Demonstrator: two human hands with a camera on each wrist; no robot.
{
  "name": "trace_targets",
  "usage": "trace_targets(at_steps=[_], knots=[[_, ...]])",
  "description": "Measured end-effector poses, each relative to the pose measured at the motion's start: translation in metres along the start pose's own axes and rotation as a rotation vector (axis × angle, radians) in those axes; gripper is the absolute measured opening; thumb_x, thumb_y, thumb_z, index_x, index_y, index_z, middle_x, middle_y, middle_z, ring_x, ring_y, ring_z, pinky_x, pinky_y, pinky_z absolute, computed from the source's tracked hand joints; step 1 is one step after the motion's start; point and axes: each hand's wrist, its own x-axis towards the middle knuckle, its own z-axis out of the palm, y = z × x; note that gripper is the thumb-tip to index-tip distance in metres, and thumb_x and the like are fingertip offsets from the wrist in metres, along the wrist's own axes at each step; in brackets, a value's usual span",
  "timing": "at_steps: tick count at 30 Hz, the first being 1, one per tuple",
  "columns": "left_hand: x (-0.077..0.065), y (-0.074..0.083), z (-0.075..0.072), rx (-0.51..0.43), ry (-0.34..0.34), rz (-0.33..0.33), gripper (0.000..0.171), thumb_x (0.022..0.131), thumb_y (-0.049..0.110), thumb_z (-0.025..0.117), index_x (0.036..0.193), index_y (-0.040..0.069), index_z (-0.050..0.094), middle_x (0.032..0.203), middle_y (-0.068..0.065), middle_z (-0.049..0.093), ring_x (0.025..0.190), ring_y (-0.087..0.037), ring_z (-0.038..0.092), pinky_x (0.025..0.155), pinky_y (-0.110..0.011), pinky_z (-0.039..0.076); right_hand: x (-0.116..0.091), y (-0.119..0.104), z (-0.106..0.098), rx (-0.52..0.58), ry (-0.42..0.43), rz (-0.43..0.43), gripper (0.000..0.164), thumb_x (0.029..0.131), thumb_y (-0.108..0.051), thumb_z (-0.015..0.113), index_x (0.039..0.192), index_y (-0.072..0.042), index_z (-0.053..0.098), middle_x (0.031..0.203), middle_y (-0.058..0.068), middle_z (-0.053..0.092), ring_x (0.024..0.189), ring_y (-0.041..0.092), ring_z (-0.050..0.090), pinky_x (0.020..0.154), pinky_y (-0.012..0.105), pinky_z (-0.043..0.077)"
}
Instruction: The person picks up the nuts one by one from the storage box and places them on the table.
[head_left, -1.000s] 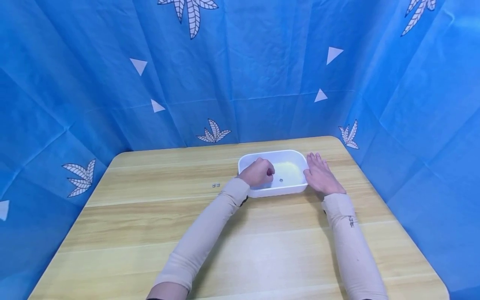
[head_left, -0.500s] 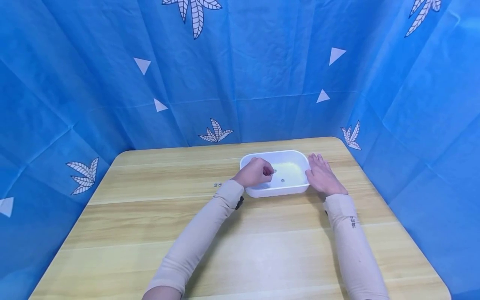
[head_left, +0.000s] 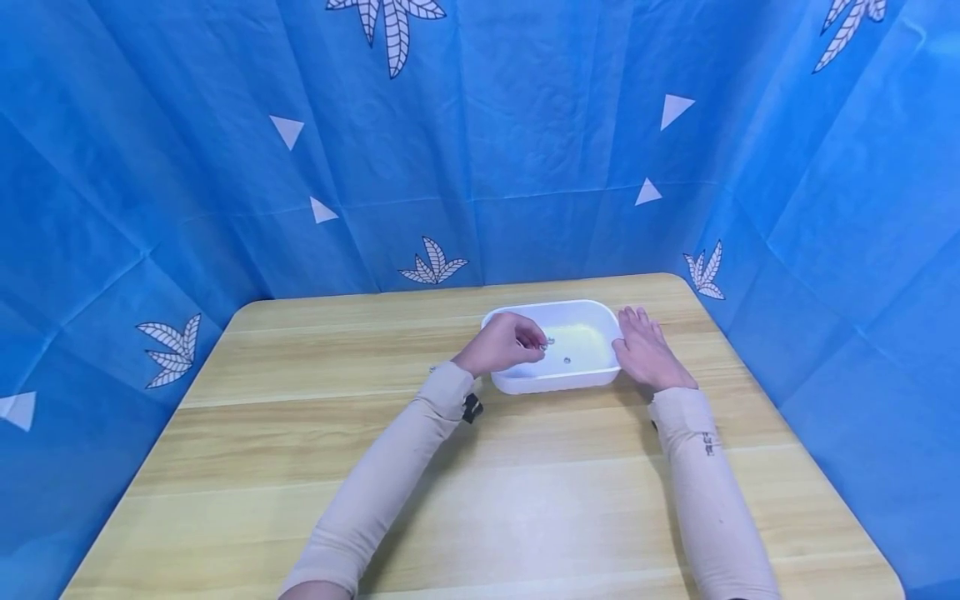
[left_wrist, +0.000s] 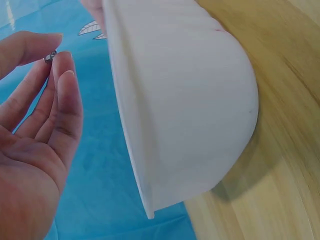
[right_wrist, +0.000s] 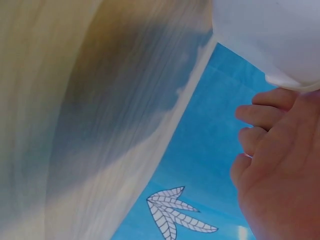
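Observation:
My left hand (head_left: 498, 343) reaches over the left side of a white plastic basin (head_left: 555, 383). Between its thumb and fingertips it pinches a small metal nut (left_wrist: 50, 57), seen best in the left wrist view. Inside the basin a similar nut (head_left: 567, 360) lies on the bottom, and another small shiny piece (head_left: 551, 341) shows close by the left fingertips. At the basin's right end my right hand (head_left: 648, 350) lies with fingers extended, its thumb against the rim. In the right wrist view the right hand (right_wrist: 285, 150) is beside the basin's edge.
The wood-grain table (head_left: 300, 433) has rounded corners. A small metal piece (head_left: 432, 368) lies on it left of the basin, partly covered by the left wrist. A blue curtain (head_left: 525, 150) with white leaf and triangle prints hangs behind and along both sides.
My left hand has drawn slightly left and its fingers have loosened somewhat, uncovering a shiny piece in the basin. Its wrist now covers most of two small pieces on the table. The right hand stays put.

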Motion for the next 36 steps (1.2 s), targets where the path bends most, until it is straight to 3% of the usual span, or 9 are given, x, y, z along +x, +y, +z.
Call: trace_targets(at_steps=[12,20,26,36], knots=[[-0.020,0.000,-0.017,-0.032,0.063,-0.024,0.014,0.087,0.010,0.080,0.100,0.005,0.077,0.090,-0.004,0.075,0.083,-0.014,0.067,0.071,-0.023,0.056,0.001,0.000,0.001,0.014,-0.003,-0.007,0.066,0.106,-0.024,0.026,0.160,0.012,0.011,0.170,0.032,0.005,0.159,0.051,0.000,0.130,0.063,0.000],[-0.032,-0.003,-0.032,-0.047,0.086,-0.020,0.017,0.086,0.012,0.082,0.102,0.006,0.078,0.094,-0.005,0.076,0.085,-0.013,0.068,0.078,-0.024,0.057,-0.002,-0.003,-0.001,0.027,-0.005,0.000,0.067,0.106,-0.025,0.024,0.160,0.011,0.009,0.169,0.033,0.004,0.159,0.051,-0.002,0.130,0.062,-0.003],[-0.043,-0.007,-0.042,-0.076,0.123,-0.038,0.015,0.086,0.012,0.082,0.100,0.009,0.079,0.092,-0.006,0.076,0.083,-0.015,0.067,0.076,-0.025,0.056,-0.003,-0.003,0.000,0.011,-0.002,0.000,0.066,0.106,-0.025,0.024,0.160,0.012,0.011,0.169,0.034,0.005,0.158,0.052,-0.001,0.129,0.063,-0.001],[-0.059,-0.019,-0.056,-0.121,0.146,-0.065,0.018,0.086,0.011,0.082,0.102,0.005,0.078,0.092,-0.007,0.075,0.081,-0.015,0.066,0.071,-0.023,0.055,-0.001,-0.003,0.001,0.015,-0.003,0.005,0.066,0.106,-0.023,0.026,0.159,0.013,0.011,0.168,0.035,0.006,0.158,0.053,-0.001,0.129,0.064,0.000]])
